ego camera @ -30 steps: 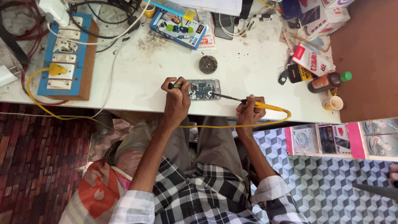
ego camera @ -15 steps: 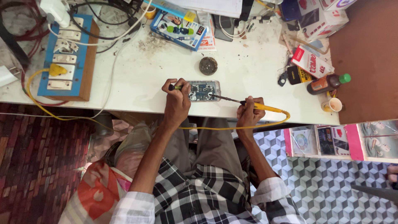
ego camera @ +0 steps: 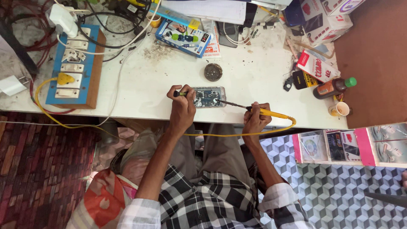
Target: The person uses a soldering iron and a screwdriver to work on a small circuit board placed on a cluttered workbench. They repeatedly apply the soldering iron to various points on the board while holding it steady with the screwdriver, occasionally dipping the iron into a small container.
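An opened phone (ego camera: 208, 96) with its circuit board showing lies near the front edge of the white table (ego camera: 254, 76). My left hand (ego camera: 182, 108) grips a thin dark tool (ego camera: 180, 93) at the phone's left end. My right hand (ego camera: 255, 118) holds a yellow-handled soldering iron (ego camera: 271, 113), whose metal tip rests on the phone's right side. The iron's yellow cord (ego camera: 237, 135) runs back across my lap.
A blue switchboard on a wooden base (ego camera: 74, 63) sits at the left with cables plugged in. Behind the phone lie a round dark tin (ego camera: 213, 72) and a blue product box (ego camera: 183, 37). At the right are a brown bottle (ego camera: 333, 87), a small cup (ego camera: 340, 109) and cartons (ego camera: 316, 65).
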